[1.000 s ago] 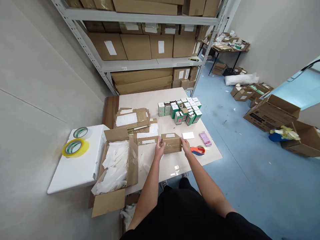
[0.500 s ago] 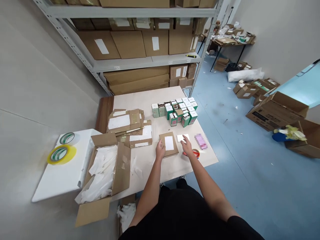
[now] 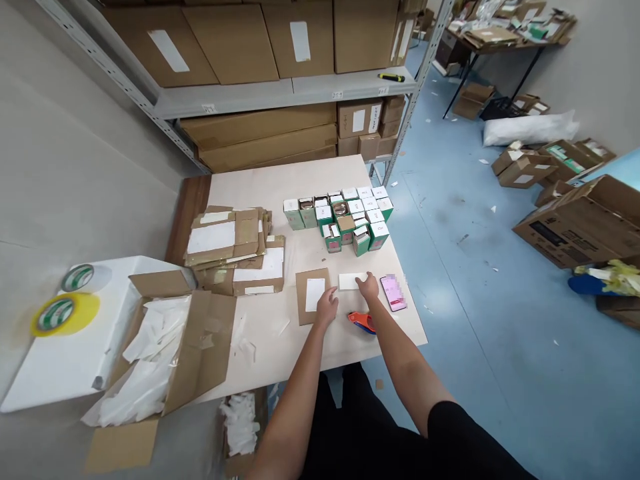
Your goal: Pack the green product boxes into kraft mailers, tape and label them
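A small brown cardboard box (image 3: 309, 294) with a white label lies flat on the pale table (image 3: 280, 187). My left hand (image 3: 327, 310) rests at the box's right edge with its fingers curled. My right hand (image 3: 369, 287) reaches onto a white paper slip (image 3: 350, 281) just right of the box, fingers down on the slip. An orange tape cutter (image 3: 361, 321) lies under my right forearm, and a pink phone (image 3: 393, 293) lies just right of that hand.
Several small green-and-white boxes (image 3: 345, 217) stand grouped behind the hands. Flattened cartons (image 3: 227, 240) are stacked to the left. An open carton of white packing (image 3: 160, 347) and tape rolls (image 3: 63, 313) sit far left. Shelving with big cartons (image 3: 260, 47) stands behind.
The box that both hands held upright now lies flat, label up. My right hand has left it and gone to the white slip. The camera has tilted down.
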### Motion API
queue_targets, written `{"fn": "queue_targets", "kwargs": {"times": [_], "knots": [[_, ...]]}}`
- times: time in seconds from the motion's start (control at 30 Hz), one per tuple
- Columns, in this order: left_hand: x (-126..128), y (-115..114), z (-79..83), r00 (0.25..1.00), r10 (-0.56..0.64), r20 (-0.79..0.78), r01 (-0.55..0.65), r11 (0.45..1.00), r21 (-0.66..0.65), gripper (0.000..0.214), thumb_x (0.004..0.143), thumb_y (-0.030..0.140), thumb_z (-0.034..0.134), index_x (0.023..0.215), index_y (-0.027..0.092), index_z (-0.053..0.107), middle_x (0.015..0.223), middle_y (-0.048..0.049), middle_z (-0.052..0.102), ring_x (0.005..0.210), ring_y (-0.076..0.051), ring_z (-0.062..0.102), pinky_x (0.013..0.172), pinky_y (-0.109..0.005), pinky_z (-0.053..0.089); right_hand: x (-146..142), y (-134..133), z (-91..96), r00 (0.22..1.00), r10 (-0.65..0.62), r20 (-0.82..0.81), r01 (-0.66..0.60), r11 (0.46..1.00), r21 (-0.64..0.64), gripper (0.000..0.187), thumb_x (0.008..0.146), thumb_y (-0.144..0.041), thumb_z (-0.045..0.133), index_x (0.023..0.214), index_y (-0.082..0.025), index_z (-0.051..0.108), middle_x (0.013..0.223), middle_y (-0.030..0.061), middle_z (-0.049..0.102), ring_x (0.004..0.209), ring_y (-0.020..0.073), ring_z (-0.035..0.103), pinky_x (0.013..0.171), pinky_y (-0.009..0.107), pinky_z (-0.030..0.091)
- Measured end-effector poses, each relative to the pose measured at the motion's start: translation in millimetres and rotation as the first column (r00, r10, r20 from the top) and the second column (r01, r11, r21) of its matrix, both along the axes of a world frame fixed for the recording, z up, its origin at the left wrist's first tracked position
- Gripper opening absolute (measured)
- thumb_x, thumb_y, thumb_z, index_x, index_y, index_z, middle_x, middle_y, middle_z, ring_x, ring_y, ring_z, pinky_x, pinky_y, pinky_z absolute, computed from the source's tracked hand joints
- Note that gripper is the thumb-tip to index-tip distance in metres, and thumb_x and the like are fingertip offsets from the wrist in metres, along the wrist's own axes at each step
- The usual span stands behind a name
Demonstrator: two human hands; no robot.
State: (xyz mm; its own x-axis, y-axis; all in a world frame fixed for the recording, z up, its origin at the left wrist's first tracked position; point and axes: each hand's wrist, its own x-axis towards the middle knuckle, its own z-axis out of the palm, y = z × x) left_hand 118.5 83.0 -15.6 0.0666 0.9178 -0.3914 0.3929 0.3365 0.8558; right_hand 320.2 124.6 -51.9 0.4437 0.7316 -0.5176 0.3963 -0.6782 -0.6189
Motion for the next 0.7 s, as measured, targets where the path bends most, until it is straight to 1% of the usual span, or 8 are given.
{"fn": "queue_targets", "kwargs": {"times": [0.1, 0.17, 0.23, 0.3, 0.37, 0.47, 0.57, 0.7], "knots": [[5.3, -5.9, -12.4, 0.999, 0.032, 0.009, -0.032, 0.999, 0.017, 0.048, 0.088, 0.014, 0.059, 0.134, 0.025, 0.068, 0.139, -0.0068, 0.067, 0.130, -0.025, 0.062, 0.115, -0.041, 0.046, 2.2, 3.2, -30.2, 0.999, -0.005, 0.038, 0.010, 0.992, -0.127, 0.074, 0.076, -0.053, 0.077, 0.135, -0.016, 0.055, 0.141, 0.0260, 0.057, 0.128, 0.0375, 0.057, 0.097, 0.044, 0.050], [4.9, -7.2, -17.1, 0.998, 0.055, 0.002, -0.055, 0.998, 0.020, 0.046, 0.088, 0.014, 0.059, 0.132, 0.025, 0.069, 0.136, -0.0065, 0.069, 0.129, -0.025, 0.062, 0.115, -0.041, 0.046, 3.6, 1.9, -45.7, 0.998, 0.007, 0.056, 0.001, 0.990, -0.142, 0.069, 0.072, -0.050, 0.080, 0.128, -0.018, 0.056, 0.136, 0.0251, 0.059, 0.128, 0.0364, 0.056, 0.095, 0.043, 0.050], [2.9, -7.1, -19.3, 0.997, 0.073, -0.004, -0.073, 0.997, 0.008, 0.045, 0.088, 0.013, 0.060, 0.130, 0.024, 0.070, 0.134, -0.0075, 0.070, 0.127, -0.024, 0.063, 0.114, -0.041, 0.047, 6.5, -1.0, -54.8, 0.998, 0.015, 0.065, -0.007, 0.993, -0.118, 0.059, 0.074, -0.044, 0.079, 0.122, -0.020, 0.056, 0.131, 0.0219, 0.062, 0.125, 0.0342, 0.057, 0.093, 0.041, 0.049], [1.1, -6.5, -19.1, 0.997, 0.081, -0.004, -0.081, 0.997, -0.006, 0.043, 0.088, 0.013, 0.060, 0.129, 0.022, 0.070, 0.133, -0.0092, 0.070, 0.126, -0.024, 0.065, 0.114, -0.041, 0.047, 10.8, -4.2, -56.3, 0.997, 0.026, 0.068, -0.019, 0.995, -0.100, 0.045, 0.078, -0.038, 0.075, 0.117, -0.022, 0.058, 0.123, 0.0180, 0.066, 0.118, 0.0318, 0.061, 0.090, 0.040, 0.049], [0.3, -5.5, -17.2, 0.996, 0.086, -0.002, -0.086, 0.996, -0.016, 0.043, 0.088, 0.011, 0.060, 0.128, 0.021, 0.071, 0.133, -0.0102, 0.071, 0.125, -0.025, 0.065, 0.114, -0.042, 0.046, 15.9, -7.0, -50.6, 0.995, 0.049, 0.088, -0.040, 0.994, -0.097, 0.030, 0.082, -0.033, 0.069, 0.109, -0.022, 0.060, 0.115, 0.0152, 0.068, 0.109, 0.0297, 0.065, 0.085, 0.037, 0.049], [1.8, -2.6, -11.6, 0.996, 0.087, -0.007, -0.087, 0.996, -0.026, 0.042, 0.087, 0.009, 0.059, 0.125, 0.021, 0.072, 0.133, -0.0101, 0.071, 0.125, -0.024, 0.065, 0.115, -0.042, 0.045, 23.0, -10.4, -32.8, 0.990, 0.084, 0.109, -0.078, 0.995, -0.061, 0.013, 0.087, -0.029, 0.064, 0.098, -0.022, 0.063, 0.105, 0.0125, 0.070, 0.097, 0.0270, 0.067, 0.079, 0.034, 0.046], [7.4, 4.5, -3.1, 0.997, 0.063, -0.054, -0.065, 0.997, -0.033, 0.043, 0.086, 0.009, 0.060, 0.125, 0.020, 0.072, 0.132, -0.0106, 0.071, 0.123, -0.025, 0.066, 0.113, -0.042, 0.046, 27.6, -14.6, -11.2, 0.992, 0.102, 0.069, -0.103, 0.995, 0.009, 0.010, 0.089, -0.031, 0.063, 0.094, -0.022, 0.065, 0.096, 0.0106, 0.072, 0.092, 0.0263, 0.067, 0.077, 0.032, 0.045], [23.6, 23.8, 13.4, 0.994, 0.052, -0.094, -0.048, 0.998, 0.035, 0.049, 0.082, 0.012, 0.065, 0.130, 0.022, 0.069, 0.138, -0.0103, 0.068, 0.123, -0.026, 0.065, 0.112, -0.041, 0.046, 28.9, -26.7, 13.5, 0.991, 0.128, 0.026, -0.131, 0.982, 0.138, 0.013, 0.088, -0.034, 0.064, 0.093, -0.023, 0.067, 0.100, 0.0096, 0.074, 0.093, 0.0259, 0.068, 0.078, 0.031, 0.046]]}}
